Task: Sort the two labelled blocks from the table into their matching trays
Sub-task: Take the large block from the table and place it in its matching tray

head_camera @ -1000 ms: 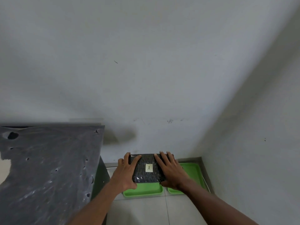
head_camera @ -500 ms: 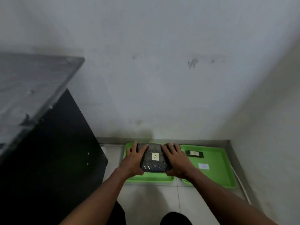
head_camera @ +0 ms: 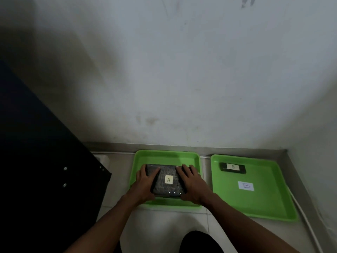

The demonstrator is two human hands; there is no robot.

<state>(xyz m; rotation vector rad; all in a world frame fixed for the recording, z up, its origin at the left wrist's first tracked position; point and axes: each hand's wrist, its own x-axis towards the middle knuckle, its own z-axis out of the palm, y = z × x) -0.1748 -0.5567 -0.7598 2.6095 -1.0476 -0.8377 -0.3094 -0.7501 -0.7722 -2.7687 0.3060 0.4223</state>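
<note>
A dark wrapped block with a paper label "A" [head_camera: 167, 179] lies low inside the left green tray [head_camera: 164, 156] on the floor. My left hand [head_camera: 145, 181] grips its left side and my right hand [head_camera: 191, 183] grips its right side. In the right green tray [head_camera: 269, 203] a smaller dark block labelled "B" [head_camera: 232, 168] lies near the far edge, with a paper "B" tag [head_camera: 245, 186] on the tray floor in front of it.
A black table side [head_camera: 51, 179] stands close on the left. The white wall [head_camera: 173, 79] rises right behind the trays and a second wall [head_camera: 319, 143] closes the right corner. A white cable [head_camera: 308, 225] runs along the right tray. My dark knee [head_camera: 198, 241] shows below.
My view has tilted down and closer to the floor. Both hands have lowered the "A" block into the left tray. The right tray with the "B" block has come fully into view.
</note>
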